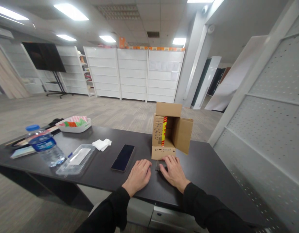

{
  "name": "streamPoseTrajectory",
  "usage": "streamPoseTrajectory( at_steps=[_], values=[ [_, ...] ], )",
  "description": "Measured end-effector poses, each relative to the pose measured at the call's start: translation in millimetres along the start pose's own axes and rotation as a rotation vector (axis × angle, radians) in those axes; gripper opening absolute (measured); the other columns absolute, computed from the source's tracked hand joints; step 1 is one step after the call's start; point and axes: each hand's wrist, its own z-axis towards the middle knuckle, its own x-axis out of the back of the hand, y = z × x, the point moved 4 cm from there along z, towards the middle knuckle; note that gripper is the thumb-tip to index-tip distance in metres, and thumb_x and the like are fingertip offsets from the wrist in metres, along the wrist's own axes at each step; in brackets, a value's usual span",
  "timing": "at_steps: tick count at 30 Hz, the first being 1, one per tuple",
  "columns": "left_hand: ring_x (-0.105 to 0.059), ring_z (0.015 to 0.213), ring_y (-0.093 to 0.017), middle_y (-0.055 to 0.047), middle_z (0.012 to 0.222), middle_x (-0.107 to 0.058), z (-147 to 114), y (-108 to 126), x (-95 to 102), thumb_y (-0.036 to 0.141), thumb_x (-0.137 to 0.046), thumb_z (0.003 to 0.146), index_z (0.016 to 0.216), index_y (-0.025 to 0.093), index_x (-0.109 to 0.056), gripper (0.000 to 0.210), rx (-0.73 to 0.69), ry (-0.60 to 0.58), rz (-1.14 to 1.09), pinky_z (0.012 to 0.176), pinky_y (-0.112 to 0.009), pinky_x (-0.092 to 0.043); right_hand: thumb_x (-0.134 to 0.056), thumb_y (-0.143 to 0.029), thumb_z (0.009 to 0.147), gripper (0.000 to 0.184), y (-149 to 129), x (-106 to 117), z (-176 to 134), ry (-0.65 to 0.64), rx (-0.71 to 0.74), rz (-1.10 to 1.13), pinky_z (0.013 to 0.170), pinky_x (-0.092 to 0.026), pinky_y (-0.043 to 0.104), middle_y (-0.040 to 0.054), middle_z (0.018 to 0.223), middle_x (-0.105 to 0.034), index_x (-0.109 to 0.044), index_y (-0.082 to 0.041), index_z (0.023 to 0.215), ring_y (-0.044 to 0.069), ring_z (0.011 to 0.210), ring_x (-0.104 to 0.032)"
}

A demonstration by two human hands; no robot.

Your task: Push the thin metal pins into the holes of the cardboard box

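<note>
My left hand rests on the dark table with its fingers loosely bent and nothing visible in it. To its right, my right hand lies palm down with fingers apart, its fingertips at the front flap of an open cardboard box. Beside the right thumb show the tines of a fork; the rest of it is hidden by the hand. The box lies with its opening toward me, flaps spread, yellow and red tape inside. A black phone lies left of my left hand.
On the table's left are a clear plastic case, white tissues, a water bottle with a blue cap, and a white basket of colourful packets. A perforated grey panel stands along the right side.
</note>
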Motion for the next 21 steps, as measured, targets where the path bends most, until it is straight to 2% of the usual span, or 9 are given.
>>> streamPoseTrajectory(
  at_steps=[5,10,15,21],
  values=[
    [-0.06,0.092,-0.022,-0.005,0.097,-0.065,0.8,-2.9,-1.7,0.011,-0.044,0.093,0.098,0.02,-0.058,0.017,-0.008,-0.025,0.003,0.083,-0.037,-0.043,-0.05,-0.029,0.097,0.015,18.5,-2.3,4.8,0.065,0.013,-0.03,0.086,-0.036,0.038,0.0085,0.1,-0.066,-0.06,-0.019,0.103,0.025,0.097,-0.056],
    [-0.06,0.092,-0.021,-0.005,0.098,-0.066,-2.2,-3.6,-2.7,0.011,-0.041,0.096,0.101,0.02,-0.057,0.018,-0.063,-0.025,-0.031,0.085,-0.036,-0.041,-0.048,-0.03,0.098,0.017,33.3,-6.8,-0.2,0.233,-0.054,0.072,0.087,-0.037,0.037,0.01,0.106,-0.066,-0.058,-0.019,0.107,0.025,0.101,-0.057],
    [-0.059,0.09,-0.021,-0.004,0.096,-0.065,-2.5,3.2,-0.5,0.011,-0.043,0.095,0.098,0.02,-0.057,0.017,-0.131,-0.068,-0.021,0.083,-0.036,-0.04,-0.051,-0.029,0.097,0.016,32.9,-7.9,-1.4,0.255,-0.045,0.097,0.089,-0.037,0.038,0.009,0.105,-0.066,-0.058,-0.019,0.107,0.024,0.101,-0.058],
    [-0.059,0.088,-0.02,-0.003,0.095,-0.065,-4.9,-2.8,4.5,0.011,-0.043,0.096,0.096,0.02,-0.056,0.016,-0.068,-0.087,-0.036,0.082,-0.035,-0.04,-0.052,-0.027,0.097,0.015,29.9,-8.0,-1.9,0.265,-0.034,0.061,0.088,-0.037,0.037,0.009,0.102,-0.066,-0.059,-0.017,0.106,0.024,0.099,-0.058]
  ],
)
